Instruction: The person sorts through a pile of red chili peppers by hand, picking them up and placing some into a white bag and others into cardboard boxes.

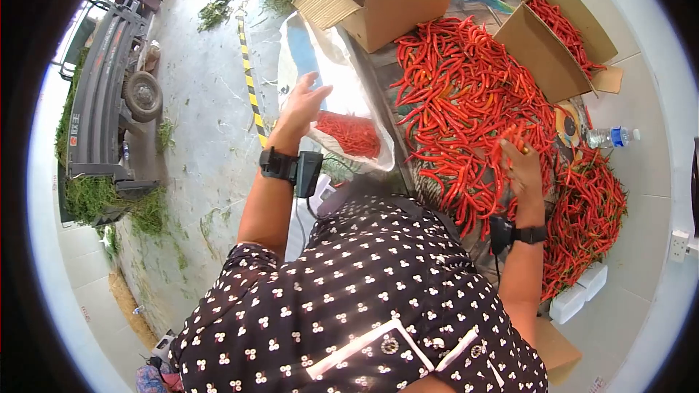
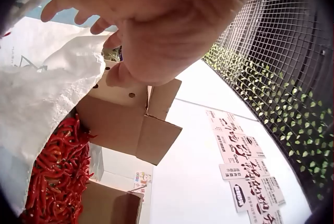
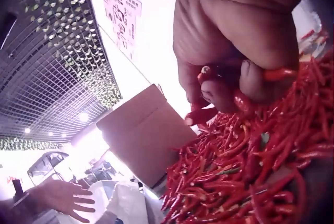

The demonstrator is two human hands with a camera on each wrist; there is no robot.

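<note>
My right hand (image 1: 523, 167) curls its fingers around a few red chili peppers (image 3: 201, 115) just over the pile. Their stem ends poke out between the fingers in the right wrist view. Under and around that hand spreads a broad heap of red chili peppers (image 1: 466, 102) on the table. On the left, my left hand (image 1: 300, 108) is held with spread fingers above a white woven sack (image 1: 348, 84), and nothing is in it. Red peppers (image 1: 349, 136) show within the sack. The left wrist view has the open palm (image 2: 172, 41) close up.
Two cardboard boxes stand behind the heap: one box (image 1: 404, 4) at the back, another box (image 1: 542, 58) with peppers at right. A plastic bottle (image 1: 608, 137) lies by the wall near a second pepper pile (image 1: 590, 211). A truck (image 1: 109, 94) is parked on the left.
</note>
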